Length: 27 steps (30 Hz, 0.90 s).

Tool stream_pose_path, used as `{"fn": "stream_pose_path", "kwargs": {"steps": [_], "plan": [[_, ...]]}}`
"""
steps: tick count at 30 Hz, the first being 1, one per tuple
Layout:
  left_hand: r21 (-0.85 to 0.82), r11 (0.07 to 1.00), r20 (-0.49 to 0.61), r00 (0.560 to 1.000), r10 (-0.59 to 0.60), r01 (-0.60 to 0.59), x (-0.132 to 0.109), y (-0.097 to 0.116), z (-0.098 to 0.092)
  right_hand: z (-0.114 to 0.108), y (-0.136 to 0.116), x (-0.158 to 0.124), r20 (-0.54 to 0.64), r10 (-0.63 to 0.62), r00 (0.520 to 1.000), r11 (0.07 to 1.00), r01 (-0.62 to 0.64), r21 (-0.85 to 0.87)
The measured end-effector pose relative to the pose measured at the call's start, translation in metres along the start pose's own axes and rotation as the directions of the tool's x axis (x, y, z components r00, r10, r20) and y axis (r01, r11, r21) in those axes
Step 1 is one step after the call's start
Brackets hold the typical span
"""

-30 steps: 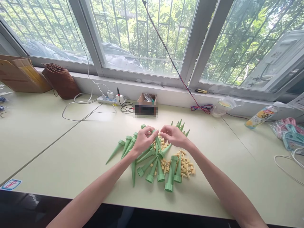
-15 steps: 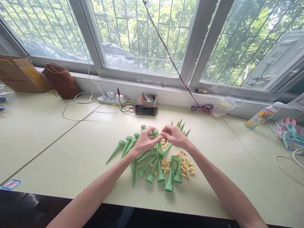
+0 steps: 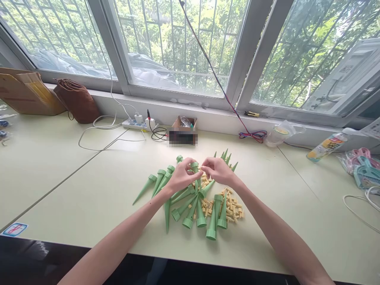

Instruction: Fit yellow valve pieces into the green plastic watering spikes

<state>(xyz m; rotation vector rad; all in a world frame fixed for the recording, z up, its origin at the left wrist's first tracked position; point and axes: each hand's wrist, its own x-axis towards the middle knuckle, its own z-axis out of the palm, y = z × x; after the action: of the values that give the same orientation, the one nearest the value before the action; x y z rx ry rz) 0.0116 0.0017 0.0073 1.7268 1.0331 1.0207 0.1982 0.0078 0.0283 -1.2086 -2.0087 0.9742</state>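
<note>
My left hand (image 3: 179,178) grips a green plastic spike (image 3: 195,174), wide end up, above a pile of green spikes (image 3: 190,208) lying on the pale table (image 3: 89,190). My right hand (image 3: 218,170) pinches a small yellow piece (image 3: 201,171) right at the spike's open end. Several loose yellow pieces (image 3: 231,208) lie scattered among the spikes. More green spikes (image 3: 227,156) lie just behind my right hand.
At the back, under the window, lie a power strip (image 3: 135,124) with white cables, a small open box (image 3: 182,130) and a brown pouch (image 3: 75,101) beside cardboard (image 3: 23,91). A plastic bag (image 3: 280,132), a packet (image 3: 326,144) and coloured clips (image 3: 363,168) lie right.
My left hand has turned the green spike more upright, and my right hand has brought the yellow piece to its open end. The pile on the table has not moved.
</note>
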Motion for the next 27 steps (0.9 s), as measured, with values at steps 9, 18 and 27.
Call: {"fn": "stream_pose_path", "kwargs": {"steps": [9,18,27], "plan": [[0.0,1.0,0.004,1.0,-0.027,0.027,-0.001,0.0019,0.0001,0.0006,-0.002,-0.0004,-0.01,0.002,1.0,0.998,-0.003,-0.057],[-0.01,1.0,0.011,1.0,-0.013,0.013,-0.0015,0.0035,0.0,0.0016,-0.0029,0.0003,-0.023,-0.036,0.999,0.993,0.033,-0.118],[-0.031,0.999,0.034,0.999,-0.015,0.016,-0.0026,0.0047,0.0,0.0023,0.0,0.0019,-0.017,-0.026,1.0,0.998,0.025,-0.059]]}}
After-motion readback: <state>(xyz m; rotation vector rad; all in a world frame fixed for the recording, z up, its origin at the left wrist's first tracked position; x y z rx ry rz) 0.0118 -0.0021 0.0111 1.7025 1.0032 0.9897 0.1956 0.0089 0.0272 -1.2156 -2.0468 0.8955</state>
